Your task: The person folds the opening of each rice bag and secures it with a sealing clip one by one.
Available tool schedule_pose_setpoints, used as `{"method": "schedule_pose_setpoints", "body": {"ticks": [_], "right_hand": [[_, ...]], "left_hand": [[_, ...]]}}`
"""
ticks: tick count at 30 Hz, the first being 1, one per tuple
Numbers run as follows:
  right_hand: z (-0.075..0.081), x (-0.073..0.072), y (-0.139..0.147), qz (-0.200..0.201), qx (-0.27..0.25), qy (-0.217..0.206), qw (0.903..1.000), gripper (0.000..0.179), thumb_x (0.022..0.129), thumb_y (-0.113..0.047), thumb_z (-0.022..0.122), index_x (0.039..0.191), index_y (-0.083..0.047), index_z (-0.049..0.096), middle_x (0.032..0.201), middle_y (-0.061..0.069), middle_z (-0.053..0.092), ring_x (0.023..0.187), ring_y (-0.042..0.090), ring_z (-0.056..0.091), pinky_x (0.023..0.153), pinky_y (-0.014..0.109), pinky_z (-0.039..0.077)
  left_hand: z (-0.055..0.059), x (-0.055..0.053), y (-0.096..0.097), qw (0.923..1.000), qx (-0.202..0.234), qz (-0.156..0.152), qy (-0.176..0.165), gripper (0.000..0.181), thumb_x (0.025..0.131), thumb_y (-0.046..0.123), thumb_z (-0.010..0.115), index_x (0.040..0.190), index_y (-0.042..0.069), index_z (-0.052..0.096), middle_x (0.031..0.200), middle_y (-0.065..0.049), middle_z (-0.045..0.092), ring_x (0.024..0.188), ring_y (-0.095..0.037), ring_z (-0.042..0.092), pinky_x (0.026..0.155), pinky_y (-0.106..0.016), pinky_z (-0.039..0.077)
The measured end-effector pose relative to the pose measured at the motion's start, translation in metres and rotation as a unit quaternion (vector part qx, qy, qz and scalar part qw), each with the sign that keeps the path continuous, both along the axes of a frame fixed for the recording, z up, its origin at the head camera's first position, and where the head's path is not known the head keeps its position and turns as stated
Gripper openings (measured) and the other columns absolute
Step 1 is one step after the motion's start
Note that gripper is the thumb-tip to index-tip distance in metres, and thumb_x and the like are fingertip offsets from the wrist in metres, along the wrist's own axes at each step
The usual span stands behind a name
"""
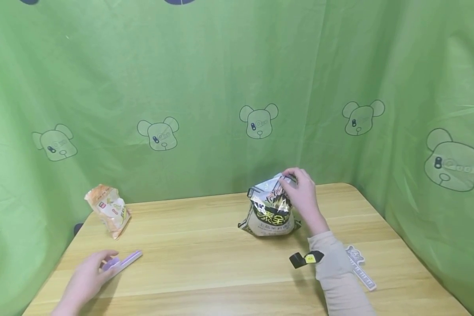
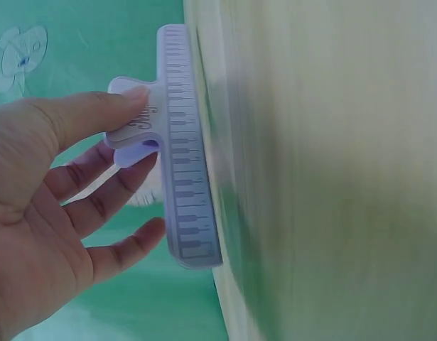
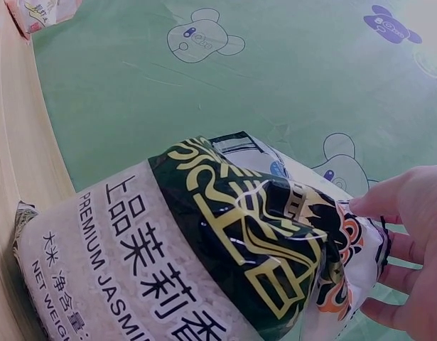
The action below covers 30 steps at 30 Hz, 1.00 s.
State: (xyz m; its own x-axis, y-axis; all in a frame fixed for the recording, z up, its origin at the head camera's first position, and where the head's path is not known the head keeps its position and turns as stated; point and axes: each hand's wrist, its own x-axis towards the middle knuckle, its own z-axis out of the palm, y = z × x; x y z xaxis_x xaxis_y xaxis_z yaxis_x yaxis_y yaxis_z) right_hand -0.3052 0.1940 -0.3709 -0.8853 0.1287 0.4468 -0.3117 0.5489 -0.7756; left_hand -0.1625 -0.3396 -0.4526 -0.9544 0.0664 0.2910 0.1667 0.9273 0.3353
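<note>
Head view: left grip point(image 1: 87, 275) pinches a lilac clip point(image 1: 131, 258), left; right grip point(image 1: 303, 195), a rice bag point(image 1: 272, 215) standing on the counter point(image 1: 205, 267).
Left wrist: clip handles point(image 2: 138, 131) between thumb point(image 2: 90, 116) and fingers point(image 2: 110, 196). Right wrist: bag's top pinched; I read "PREMIUM JASMI", "NET WEIGH".

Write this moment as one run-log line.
left hand: pinches purple clip; right hand: grips rice bag by top; orange packet: on table, left; second clip: on table, right

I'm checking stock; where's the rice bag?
In the head view, the rice bag stands right of centre on the table, its top pinched by the right hand.
</note>
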Motion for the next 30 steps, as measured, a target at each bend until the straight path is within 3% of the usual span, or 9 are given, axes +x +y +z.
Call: {"method": "schedule_pose_setpoints", "body": {"ticks": [12,30], "right_hand": [[0.002,0.002,0.0,0.002,-0.006,-0.013,0.9999,0.028,0.092,-0.017,0.066,0.115,-0.004,0.06,0.124,0.017,0.058,0.122,0.034,0.051,0.111,0.056,0.038],[-0.001,-0.001,0.002,0.004,0.003,-0.002,1.0,0.028,0.091,-0.017,0.067,0.115,-0.004,0.06,0.123,0.017,0.059,0.122,0.035,0.052,0.111,0.056,0.038]], "left_hand": [[0.011,-0.005,0.038,0.9992,0.001,-0.017,0.036,0.042,0.074,0.006,0.078,0.114,0.007,0.066,0.1,-0.011,0.07,0.089,-0.029,0.067,0.081,-0.056,0.054],[0.038,-0.042,0.084,0.9944,0.013,-0.07,0.079,0.042,0.075,0.006,0.079,0.115,0.004,0.066,0.099,-0.009,0.069,0.085,-0.023,0.067,0.081,-0.048,0.057]]}}
